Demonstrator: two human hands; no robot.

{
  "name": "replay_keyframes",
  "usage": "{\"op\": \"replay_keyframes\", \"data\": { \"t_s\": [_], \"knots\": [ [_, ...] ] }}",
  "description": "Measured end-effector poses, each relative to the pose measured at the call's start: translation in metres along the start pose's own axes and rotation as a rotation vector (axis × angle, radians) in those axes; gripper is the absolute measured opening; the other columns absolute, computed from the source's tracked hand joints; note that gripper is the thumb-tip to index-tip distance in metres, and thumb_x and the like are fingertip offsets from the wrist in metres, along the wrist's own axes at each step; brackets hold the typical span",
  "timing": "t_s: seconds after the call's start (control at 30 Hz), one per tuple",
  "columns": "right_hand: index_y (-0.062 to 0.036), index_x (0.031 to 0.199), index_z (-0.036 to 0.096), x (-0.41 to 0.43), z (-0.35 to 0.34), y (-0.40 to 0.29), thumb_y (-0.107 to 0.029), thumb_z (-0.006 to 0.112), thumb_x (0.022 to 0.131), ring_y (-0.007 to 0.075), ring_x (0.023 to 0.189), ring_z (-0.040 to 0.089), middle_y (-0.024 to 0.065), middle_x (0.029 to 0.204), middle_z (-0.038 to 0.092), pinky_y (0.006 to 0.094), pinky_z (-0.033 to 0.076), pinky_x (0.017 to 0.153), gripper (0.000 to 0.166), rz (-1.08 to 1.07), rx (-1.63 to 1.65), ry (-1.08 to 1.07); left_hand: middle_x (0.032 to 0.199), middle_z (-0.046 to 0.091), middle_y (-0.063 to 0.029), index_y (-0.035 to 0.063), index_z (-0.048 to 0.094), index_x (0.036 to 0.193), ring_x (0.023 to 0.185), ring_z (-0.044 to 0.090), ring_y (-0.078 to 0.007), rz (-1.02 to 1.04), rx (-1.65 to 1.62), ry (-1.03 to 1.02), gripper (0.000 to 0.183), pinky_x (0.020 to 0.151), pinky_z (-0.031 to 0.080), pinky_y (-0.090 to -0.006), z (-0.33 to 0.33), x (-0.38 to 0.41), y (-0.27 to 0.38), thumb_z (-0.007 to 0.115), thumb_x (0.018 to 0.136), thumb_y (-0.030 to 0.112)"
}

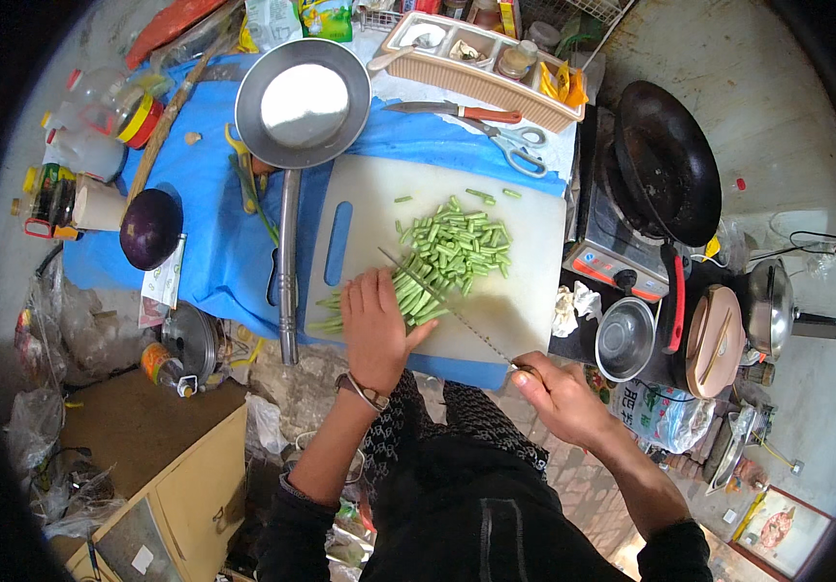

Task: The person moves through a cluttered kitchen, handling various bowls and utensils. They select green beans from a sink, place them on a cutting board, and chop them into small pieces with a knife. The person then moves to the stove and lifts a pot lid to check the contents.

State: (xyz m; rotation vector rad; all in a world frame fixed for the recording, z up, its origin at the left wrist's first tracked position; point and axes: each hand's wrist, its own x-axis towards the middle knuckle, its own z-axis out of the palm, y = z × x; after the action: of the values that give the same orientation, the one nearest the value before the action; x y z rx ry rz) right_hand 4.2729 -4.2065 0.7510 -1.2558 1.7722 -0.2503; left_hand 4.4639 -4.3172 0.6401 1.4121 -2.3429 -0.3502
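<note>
On the white cutting board [534, 254] lies a bundle of long green beans [418, 291], pressed flat under my left hand [376, 327] with its fingers together. My right hand [563, 396] grips the handle of a kitchen knife [462, 318]. The thin blade crosses the beans just right of my left fingertips, its tip pointing up and left. Beyond the blade sits a heap of short cut bean pieces [462, 240], with a few loose ones near the board's far edge. My left palm hides part of the bundle, whose tail ends show at the left.
A steel frying pan [303, 102] lies left of the board, its handle pointing toward me. Behind the board are a red-handled knife [487, 114], scissors [518, 149] and a seasoning box [483, 80]. A wok [669, 164] stands on the cooker at right; an eggplant [151, 229] is at left.
</note>
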Motion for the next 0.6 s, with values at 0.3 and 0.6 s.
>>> {"op": "replay_keyframes", "data": {
  "t_s": [0.3,0.6],
  "knots": [
    [0.0004,0.091,0.050,0.020,-0.009,-0.026,-0.032,0.045,0.089,0.0423,0.072,0.056,0.0218,0.071,0.058,0.0457,0.042,0.065,0.033,0.097,-0.020,-0.114,0.111,0.044,-0.0151,-0.0060,0.041,0.112,0.105,0.040,-0.0299,-0.011,0.144,-0.030,0.071,0.090,0.030,-0.0425,0.015,-0.005,0.002,0.072,0.058,0.028],
    [0.0000,0.086,0.048,0.020,0.002,-0.016,-0.029,0.047,0.088,0.0418,0.065,0.056,0.0194,0.067,0.058,0.0474,0.043,0.058,0.029,0.027,-0.026,-0.068,0.116,0.040,-0.0180,-0.0088,0.034,0.118,0.110,0.036,-0.0335,0.036,-0.138,-0.273,0.082,0.093,0.028,-0.0445,-0.015,0.000,-0.011,0.071,0.059,0.033]
  ]
}}
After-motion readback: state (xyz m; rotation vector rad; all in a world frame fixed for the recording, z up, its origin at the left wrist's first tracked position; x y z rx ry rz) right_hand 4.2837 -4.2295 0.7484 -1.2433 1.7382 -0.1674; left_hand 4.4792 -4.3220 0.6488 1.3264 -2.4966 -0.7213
